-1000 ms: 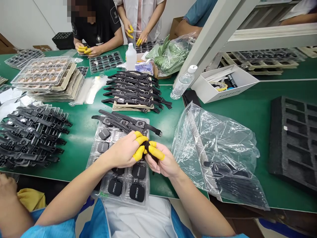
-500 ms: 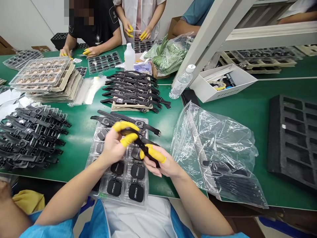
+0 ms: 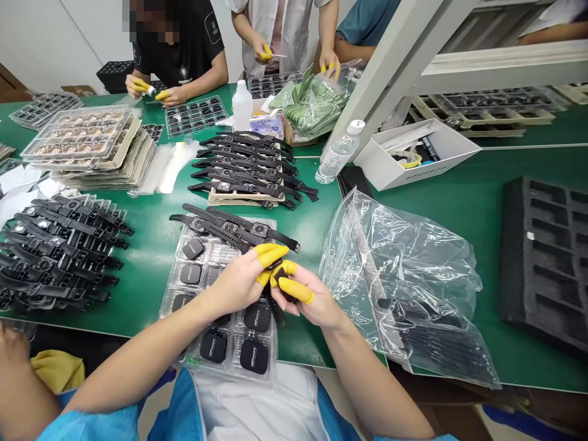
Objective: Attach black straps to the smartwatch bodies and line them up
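My left hand (image 3: 250, 272), with yellow finger covers, pinches one part of a black watch with a strap (image 3: 277, 309). Pressed close beside it, my right hand (image 3: 305, 293) holds the watch body between thumb and fingers; part of the strap hangs below the hands. Beneath my left forearm lies a clear plastic tray (image 3: 177, 269) with black square pieces (image 3: 254, 356) in its compartments. Several black watches (image 3: 229, 229) rest across the tray's far end, just beyond my hands.
Strapped watches are piled at the left (image 3: 55, 257) and on a beige tray (image 3: 248, 197) ahead. A clear bag (image 3: 413, 245), a white box (image 3: 413, 153), a bottle (image 3: 340, 153) and black foam (image 3: 546, 263) are at the right. Two people work across the table.
My left hand has moved right and slightly down, up against my right hand. The watch has turned and its strap now hangs down. Across the table, a person's hand has moved to the green bundle.
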Demonstrator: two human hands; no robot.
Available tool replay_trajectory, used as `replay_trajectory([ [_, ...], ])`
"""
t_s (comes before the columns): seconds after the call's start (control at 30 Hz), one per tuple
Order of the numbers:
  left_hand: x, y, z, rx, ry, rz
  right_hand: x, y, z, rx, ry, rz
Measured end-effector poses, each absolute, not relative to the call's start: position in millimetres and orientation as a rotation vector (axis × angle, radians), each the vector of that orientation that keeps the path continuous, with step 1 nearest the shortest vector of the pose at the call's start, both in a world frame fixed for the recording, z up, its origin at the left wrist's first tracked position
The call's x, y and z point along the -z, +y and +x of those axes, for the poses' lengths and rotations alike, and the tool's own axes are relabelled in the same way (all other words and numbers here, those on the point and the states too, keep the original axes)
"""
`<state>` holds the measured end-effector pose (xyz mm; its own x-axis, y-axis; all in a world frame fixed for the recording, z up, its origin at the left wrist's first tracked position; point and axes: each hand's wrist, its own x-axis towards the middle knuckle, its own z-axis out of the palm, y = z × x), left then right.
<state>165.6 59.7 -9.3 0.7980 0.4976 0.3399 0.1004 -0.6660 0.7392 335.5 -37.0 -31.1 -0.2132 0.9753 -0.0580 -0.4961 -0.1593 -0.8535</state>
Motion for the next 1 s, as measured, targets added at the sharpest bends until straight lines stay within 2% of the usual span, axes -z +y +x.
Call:
replay_trajectory([
  [0.53, 9, 59, 160, -0.581, 0.469, 2.560, 37, -36, 333, -1.660, -0.791, -0.794],
  [0.83, 10, 58, 161, -0.618, 0.496, 2.533, 34, -33, 324, -1.667, -0.599, -0.766],
  [1.0, -1, 58, 163, -0.622, 0.350, 2.473, 33, -35, 324, -1.657, -0.545, -0.727],
])
